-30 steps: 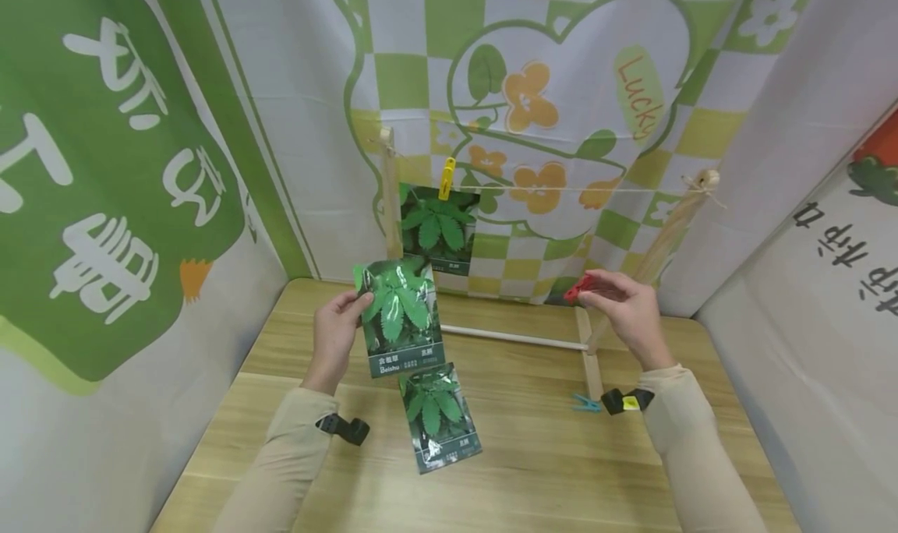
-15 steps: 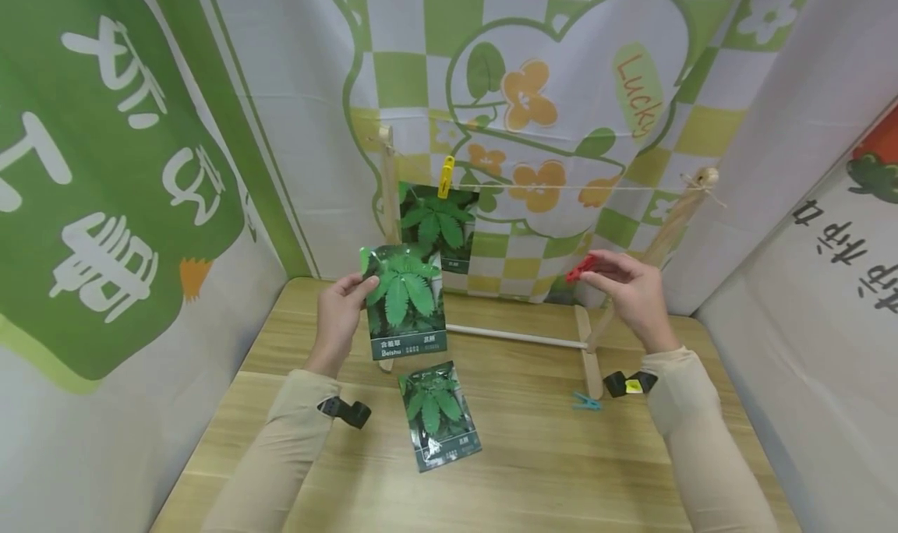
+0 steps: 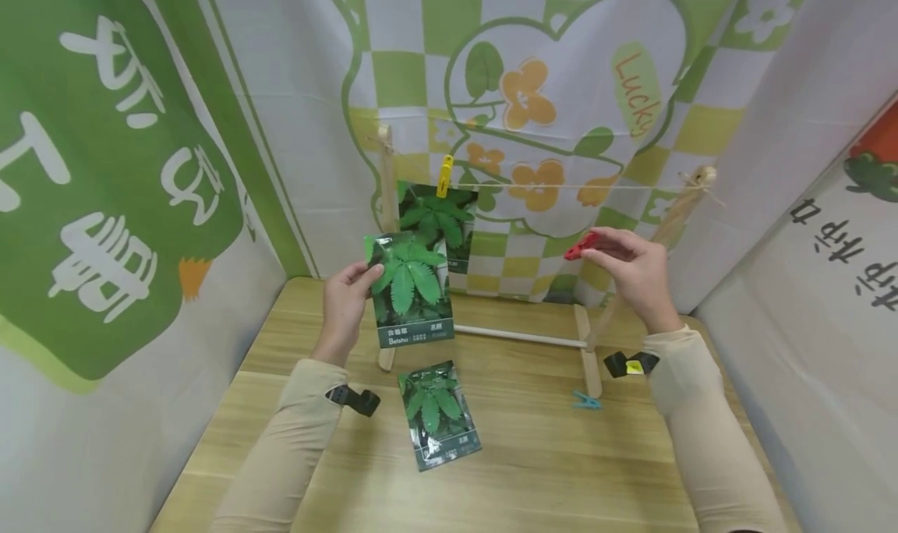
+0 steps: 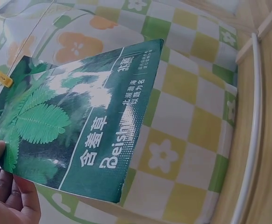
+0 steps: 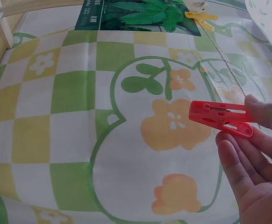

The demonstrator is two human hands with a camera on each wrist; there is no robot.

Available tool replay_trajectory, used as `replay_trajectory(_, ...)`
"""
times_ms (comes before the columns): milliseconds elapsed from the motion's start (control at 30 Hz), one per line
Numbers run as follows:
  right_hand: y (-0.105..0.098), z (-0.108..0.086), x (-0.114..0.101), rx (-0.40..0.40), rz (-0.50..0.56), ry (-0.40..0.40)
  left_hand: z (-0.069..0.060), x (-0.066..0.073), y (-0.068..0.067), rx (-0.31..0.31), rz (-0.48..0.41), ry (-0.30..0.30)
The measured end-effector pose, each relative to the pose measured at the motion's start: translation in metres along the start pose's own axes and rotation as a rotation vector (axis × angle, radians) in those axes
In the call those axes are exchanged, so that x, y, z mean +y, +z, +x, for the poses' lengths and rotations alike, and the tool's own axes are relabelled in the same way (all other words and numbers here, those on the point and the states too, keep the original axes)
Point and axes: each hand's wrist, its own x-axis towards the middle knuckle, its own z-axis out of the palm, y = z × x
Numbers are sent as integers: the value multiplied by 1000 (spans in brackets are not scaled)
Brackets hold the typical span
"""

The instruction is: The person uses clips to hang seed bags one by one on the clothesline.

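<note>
My left hand [image 3: 344, 307] pinches a green seed packet [image 3: 412, 291] by its left edge, thumb on the front. In the left wrist view the packet [image 4: 75, 121] is tilted, its leaf picture and printed lettering showing. A red clothespin [image 5: 220, 117] is held between the thumb and fingers of my right hand [image 3: 634, 276], below the string [image 3: 554, 187] and apart from it. Behind the held packet, another packet [image 3: 463, 221] hangs from the string by a yellow clothespin [image 3: 445, 177]; the held one partly hides it. A third packet [image 3: 440, 416] lies on the table.
The string runs between two wooden posts, the right post [image 3: 684, 206] partly behind my right hand. A white rod [image 3: 519, 335] joins the stand low down. A blue clothespin [image 3: 586, 400] lies near the stand's right foot [image 3: 589, 365]. Patterned cloth [image 3: 400, 77] hangs behind.
My left hand has lifted the seed packet up and slightly right, now overlapping the hanging one more. My right hand has risen towards the string with the red clothespin.
</note>
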Motion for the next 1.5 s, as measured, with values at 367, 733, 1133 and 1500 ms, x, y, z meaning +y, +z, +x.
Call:
replay_trajectory(367, 5, 19, -15, 50, 26, -108, 6, 4, 4, -12, 10, 10)
replay_trajectory(733, 13, 36, -34, 64, -26, -190, 9, 8, 10, -43, 41, 33)
replay_trajectory(1133, 14, 64, -59, 35, -102, -225, 17, 23, 31, -47, 1, 26)
replay_trajectory(1500, 18, 79, -71, -27, -240, -205, 17, 24, 49, -99, 17, 34)
